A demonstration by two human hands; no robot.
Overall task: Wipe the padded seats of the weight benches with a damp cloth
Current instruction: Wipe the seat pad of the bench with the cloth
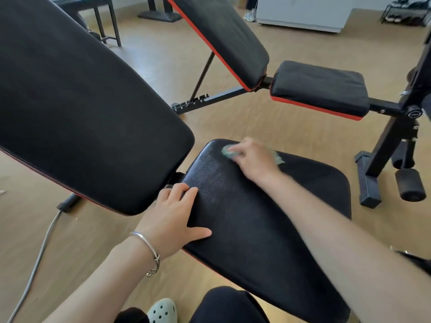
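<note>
Two weight benches stand on the wooden floor (149, 66), and no brand or writing can be read on either. On the near one, the black padded seat (256, 220) carries a pale green cloth (227, 152) at its far corner, close to the gap below the raised backrest (81, 101). The right hand (253, 157) presses down on the cloth, its fingers (235, 149) curled over it and gripping it; the hand is blurred. Its bare forearm reaches across the seat from the lower right. The left hand (173, 213) lies flat on the near-left edge of the same seat, fingers spread and loose, holding nothing, thumb pointing out over the padding. A silver bracelet (149, 250) circles that wrist. Beyond, the second bench shows its own seat (321, 87) and inclined backrest (224, 38), both black with red edging. A grey cable (39, 259) trails over the floor at left, and a pale green clog (163, 311) shows at the bottom edge.
</note>
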